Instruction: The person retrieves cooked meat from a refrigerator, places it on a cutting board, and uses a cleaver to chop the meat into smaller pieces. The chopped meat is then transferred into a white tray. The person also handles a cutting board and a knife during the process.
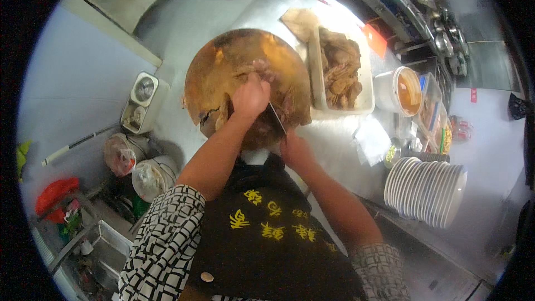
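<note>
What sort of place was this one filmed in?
Probably a restaurant or other commercial kitchen. What points to it: a large round chopping board in use, a pale tray heaped with meat, and a big stack of white plates.

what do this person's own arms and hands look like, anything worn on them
The left sleeve has a black-and-white pattern of blocky, broken lines; the right sleeve looks similar but blurrier and greyer. Both leave the forearms bare. The left hand and right hand show no gloves, and no watch is visible.
</note>
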`<action>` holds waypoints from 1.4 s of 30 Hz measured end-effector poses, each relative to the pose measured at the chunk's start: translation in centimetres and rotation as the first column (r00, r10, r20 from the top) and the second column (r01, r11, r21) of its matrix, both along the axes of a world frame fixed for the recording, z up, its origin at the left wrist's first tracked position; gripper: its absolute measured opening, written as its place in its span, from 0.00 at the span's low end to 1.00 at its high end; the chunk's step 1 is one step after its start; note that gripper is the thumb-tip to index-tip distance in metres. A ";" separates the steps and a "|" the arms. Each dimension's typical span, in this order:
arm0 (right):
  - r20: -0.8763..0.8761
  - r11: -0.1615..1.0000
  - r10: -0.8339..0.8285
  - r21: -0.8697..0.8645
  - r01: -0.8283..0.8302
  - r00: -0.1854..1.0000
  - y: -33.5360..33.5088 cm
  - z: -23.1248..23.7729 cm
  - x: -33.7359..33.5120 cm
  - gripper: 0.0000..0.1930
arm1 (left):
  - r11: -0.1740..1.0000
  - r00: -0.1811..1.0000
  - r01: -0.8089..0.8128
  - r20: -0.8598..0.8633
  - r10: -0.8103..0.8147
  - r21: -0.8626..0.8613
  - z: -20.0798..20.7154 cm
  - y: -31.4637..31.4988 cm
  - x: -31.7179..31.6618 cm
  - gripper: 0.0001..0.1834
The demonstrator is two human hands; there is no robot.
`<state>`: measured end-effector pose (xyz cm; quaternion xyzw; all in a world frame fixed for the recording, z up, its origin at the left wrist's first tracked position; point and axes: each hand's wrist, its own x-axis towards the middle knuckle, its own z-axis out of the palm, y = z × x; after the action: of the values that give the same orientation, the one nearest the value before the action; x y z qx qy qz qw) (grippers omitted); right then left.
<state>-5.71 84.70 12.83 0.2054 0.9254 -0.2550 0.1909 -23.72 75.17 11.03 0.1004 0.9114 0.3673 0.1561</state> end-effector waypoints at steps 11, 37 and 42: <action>-0.120 0.994 -0.068 -0.097 0.056 0.990 0.1 4.1 0.7 0.15 | 0.973 0.962 -0.204 -0.163 0.220 0.110 -0.1 -12.6 1.0 0.17; -0.080 0.998 0.056 -0.025 -0.058 0.995 -5.9 5.8 1.1 0.14 | 0.921 0.919 0.203 -0.389 -0.062 0.333 -2.1 -10.7 7.5 0.04; -0.115 0.996 0.067 -0.045 -0.072 0.991 -6.3 6.1 0.8 0.14 | 0.924 0.910 0.224 -0.407 -0.084 0.311 -2.7 -10.7 7.5 0.04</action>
<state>-4.91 78.39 18.92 0.1533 0.9348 -0.2821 0.1518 -16.24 64.49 8.29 0.2696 0.8329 0.4830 -0.0182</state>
